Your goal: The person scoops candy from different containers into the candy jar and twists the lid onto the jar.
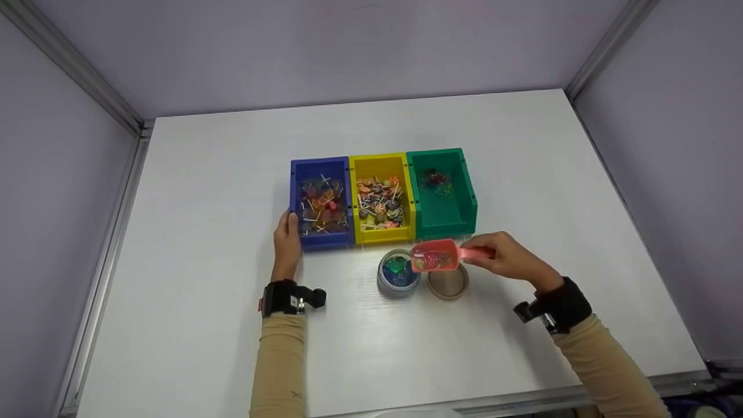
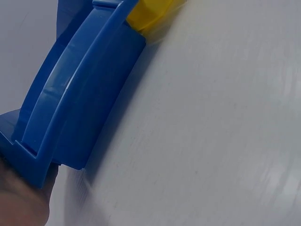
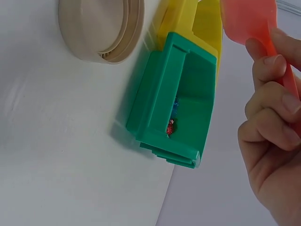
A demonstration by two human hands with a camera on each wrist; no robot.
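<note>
Right hand (image 1: pixel 504 255) with scoop (image 1: pixel 436 257) over jar (image 1: pixel 398 273)

No readable text, labels, brands, numbers or signs on anything in view

Three bins (image 1: pixel 383 197) in a row behind the jar (image 1: pixel 398 274) and lid (image 1: pixel 448 283).

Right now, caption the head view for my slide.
Right hand holds a pink scoop of candies above an open jar; left hand steadies the blue bin.
</note>
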